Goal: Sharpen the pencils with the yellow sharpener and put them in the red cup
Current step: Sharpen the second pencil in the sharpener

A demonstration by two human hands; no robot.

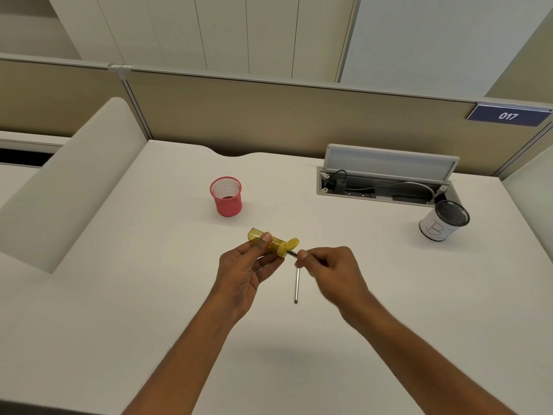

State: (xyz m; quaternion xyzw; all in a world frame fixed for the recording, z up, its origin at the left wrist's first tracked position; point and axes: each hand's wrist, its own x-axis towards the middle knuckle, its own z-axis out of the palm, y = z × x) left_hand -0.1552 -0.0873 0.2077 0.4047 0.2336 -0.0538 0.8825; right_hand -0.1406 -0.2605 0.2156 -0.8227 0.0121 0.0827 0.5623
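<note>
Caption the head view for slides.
Left hand holds the yellow sharpener; right hand pinches a pencil at its mouth, red cup beyond.

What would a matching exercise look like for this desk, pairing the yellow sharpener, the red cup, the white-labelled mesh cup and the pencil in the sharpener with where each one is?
Things
1. yellow sharpener
2. red cup
3. white-labelled mesh cup
4. pencil in the sharpener

Places
A. beside the open cable hatch
B. pinched by the right hand
C. held in the left hand
D. upright on the desk, beyond both hands

Pairs: 1-C, 2-D, 3-A, 4-B.
</note>
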